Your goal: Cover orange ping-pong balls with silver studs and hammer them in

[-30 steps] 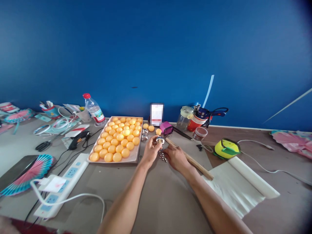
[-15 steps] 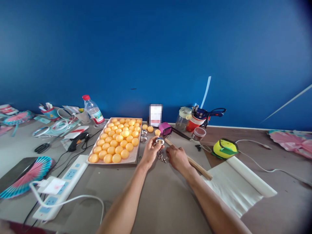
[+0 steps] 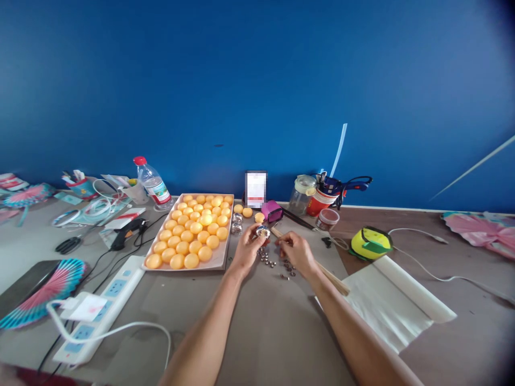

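Note:
My left hand (image 3: pixel 245 253) is closed around a ball covered with shiny silver pieces (image 3: pixel 263 231), an orange patch showing on it. To its right my right hand (image 3: pixel 298 253) has thumb and fingertips pinched together; whatever is between them is too small to make out. Small shiny metal studs (image 3: pixel 265 258) lie scattered on the table below the ball, and more small metal pieces (image 3: pixel 288 266) are under my right hand. Two silver-covered balls (image 3: pixel 237 223) rest beside the tray. A wooden stick (image 3: pixel 333 279) passes beneath my right hand and wrist.
On the left are a tray (image 3: pixel 223 259) of orange balls, a water bottle (image 3: pixel 158 188) and a power strip (image 3: pixel 100 313). Behind my hands stand a glass jar (image 3: pixel 302 197) and red cups (image 3: pixel 321 203). At right lie a yellow-green pouch (image 3: pixel 370 243) and white cloth (image 3: pixel 388 305).
My right hand has lifted a little from the table and shifted slightly right, its fingers now pinched, uncovering metal pieces beneath it. My left hand keeps the silver ball in nearly the same place.

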Available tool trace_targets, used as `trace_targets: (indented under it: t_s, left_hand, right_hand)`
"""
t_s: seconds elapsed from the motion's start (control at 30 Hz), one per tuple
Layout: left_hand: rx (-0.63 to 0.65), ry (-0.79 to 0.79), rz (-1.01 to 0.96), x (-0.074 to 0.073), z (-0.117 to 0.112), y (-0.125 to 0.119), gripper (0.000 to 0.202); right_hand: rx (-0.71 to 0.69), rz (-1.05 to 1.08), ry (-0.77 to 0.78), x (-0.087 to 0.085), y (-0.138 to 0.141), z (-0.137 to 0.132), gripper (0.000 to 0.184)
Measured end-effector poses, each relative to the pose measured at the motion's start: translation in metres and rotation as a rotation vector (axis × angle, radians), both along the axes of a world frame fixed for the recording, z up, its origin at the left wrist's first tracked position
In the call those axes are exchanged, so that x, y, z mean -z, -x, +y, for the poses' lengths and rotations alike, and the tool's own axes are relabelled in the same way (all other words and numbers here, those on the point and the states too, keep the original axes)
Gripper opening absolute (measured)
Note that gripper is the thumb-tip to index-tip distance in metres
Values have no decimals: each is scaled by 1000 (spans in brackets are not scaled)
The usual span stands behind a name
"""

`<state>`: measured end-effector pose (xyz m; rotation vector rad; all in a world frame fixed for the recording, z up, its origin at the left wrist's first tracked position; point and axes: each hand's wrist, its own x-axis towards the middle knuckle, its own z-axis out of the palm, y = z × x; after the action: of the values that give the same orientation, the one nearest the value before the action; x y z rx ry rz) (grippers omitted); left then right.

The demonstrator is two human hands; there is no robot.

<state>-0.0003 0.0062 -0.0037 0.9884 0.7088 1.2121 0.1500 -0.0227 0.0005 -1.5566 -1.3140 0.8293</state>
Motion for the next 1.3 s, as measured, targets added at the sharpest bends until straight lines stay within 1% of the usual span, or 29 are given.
trace_targets:
  t_s: [0.07, 0.17, 0.23, 0.3, 0.4, 0.57, 0.73, 0.83, 0.97, 1.17, 1.3]
  left_hand:
    - [3, 4, -4, -1, -1, 0, 39]
    - [21, 4, -7, -2, -2, 0, 40]
    - [32, 5, -1, -3, -2, 0, 41]
    - [44, 6, 10, -3, -2, 0, 42]
    - [59, 6, 16, -3, -2, 0, 43]
    - [77, -5, 37, -3, -3, 0, 44]
    - [119, 3, 56, -6, -4, 0, 46]
    - [133, 12, 63, -7, -5, 0, 48]
    - [146, 3, 80, -6, -4, 1, 51]
    - [134, -32, 181, -4, -3, 2, 52]
    - [130, -65, 250, -4, -5, 2, 51]
  right_hand:
    - [-1, 247, -29, -1, 0, 2, 10]
    - [-36, 568, -68, -4, 1, 2, 19]
    - [-70, 686, -29, -9, 1, 0, 22]
    - [-109, 740, 33, -14, 1, -2, 25]
    - [-143, 769, 102, -20, 1, -4, 29]
    - [-87, 763, 116, -24, 5, -5, 28]
    - [-110, 665, 70, -20, 8, -4, 21]
    - [-119, 625, 45, -16, 8, -3, 20]
    - [-137, 610, 49, -14, 8, -2, 20]
    - [-126, 606, 68, -17, 10, -3, 20]
    - [-124, 595, 71, -11, 9, -2, 20]
